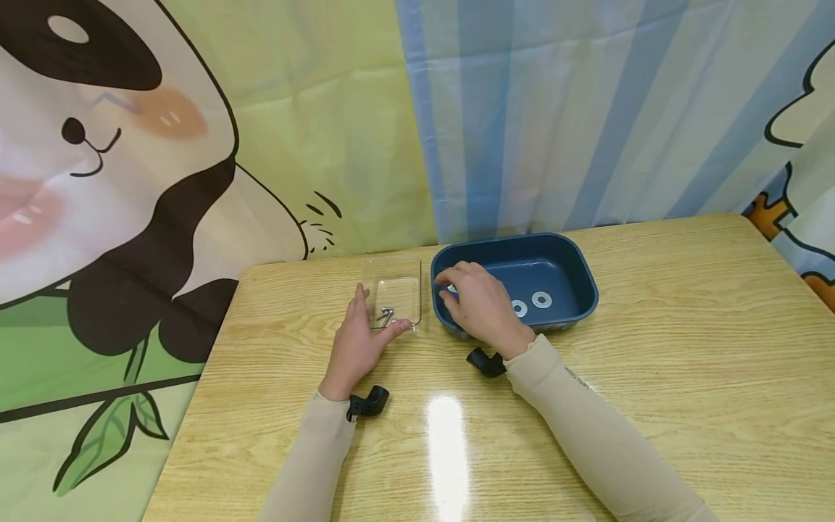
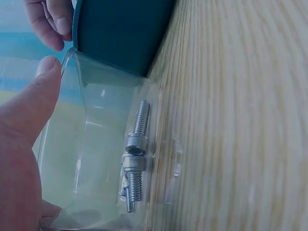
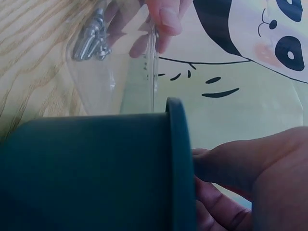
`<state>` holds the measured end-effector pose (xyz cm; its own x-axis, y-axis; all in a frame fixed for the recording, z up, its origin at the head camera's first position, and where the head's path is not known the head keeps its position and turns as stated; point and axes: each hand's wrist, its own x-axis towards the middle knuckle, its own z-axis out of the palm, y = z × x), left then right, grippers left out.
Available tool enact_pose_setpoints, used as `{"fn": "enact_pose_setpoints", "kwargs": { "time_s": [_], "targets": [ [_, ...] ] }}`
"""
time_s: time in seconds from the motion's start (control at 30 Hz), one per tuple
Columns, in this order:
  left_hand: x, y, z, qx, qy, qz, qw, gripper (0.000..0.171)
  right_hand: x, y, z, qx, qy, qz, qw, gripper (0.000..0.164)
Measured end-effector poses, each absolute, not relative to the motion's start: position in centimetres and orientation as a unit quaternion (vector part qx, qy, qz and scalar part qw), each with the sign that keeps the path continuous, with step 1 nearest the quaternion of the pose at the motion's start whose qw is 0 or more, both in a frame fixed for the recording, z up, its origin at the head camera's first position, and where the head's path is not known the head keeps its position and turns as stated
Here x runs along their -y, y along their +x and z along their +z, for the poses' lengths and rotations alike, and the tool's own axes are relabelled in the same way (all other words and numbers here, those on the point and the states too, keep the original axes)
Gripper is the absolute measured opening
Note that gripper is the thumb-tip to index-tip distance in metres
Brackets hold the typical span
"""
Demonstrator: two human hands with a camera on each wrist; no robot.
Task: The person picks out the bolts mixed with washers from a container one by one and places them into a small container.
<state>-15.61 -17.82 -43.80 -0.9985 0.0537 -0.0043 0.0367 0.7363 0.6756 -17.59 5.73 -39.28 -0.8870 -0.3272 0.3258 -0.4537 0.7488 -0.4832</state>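
A clear plastic box (image 1: 415,290) stands on the table with several metal socket-head bolts (image 2: 135,154) inside. My left hand (image 1: 357,346) grips this box at its near left corner, thumb over the rim and fingers along the outer side. My right hand (image 1: 481,301) is over the left end of a dark blue bin (image 1: 580,279), its fingers bent downward. A small white piece (image 1: 452,288) shows between its thumb and index finger; whether they pinch it is unclear. White ring-shaped washers (image 1: 541,299) lie on the bin floor, partly hidden by the hand.
The wooden table (image 1: 685,326) ends at a printed curtain (image 1: 574,109) behind the box and bin. Box and bin stand side by side, close to the back edge. Black wrist mounts (image 1: 369,402) sit on both wrists.
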Motion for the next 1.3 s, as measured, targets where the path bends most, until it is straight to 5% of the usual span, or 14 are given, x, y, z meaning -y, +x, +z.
{"fn": "enact_pose_setpoints", "kwargs": {
  "time_s": [0.63, 1.3],
  "targets": [
    [17.7, -15.6, -43.8, -0.934, 0.021, 0.356, 0.01, 0.123, -7.9, -18.5, -39.9, 0.93, 0.192, 0.299, 0.095, 0.021],
    [17.7, -15.7, -43.7, -0.934, 0.022, 0.355, 0.009, 0.124, -8.8, -20.0, -40.8, 0.947, 0.152, 0.282, 0.013, 0.037]
  ]
}}
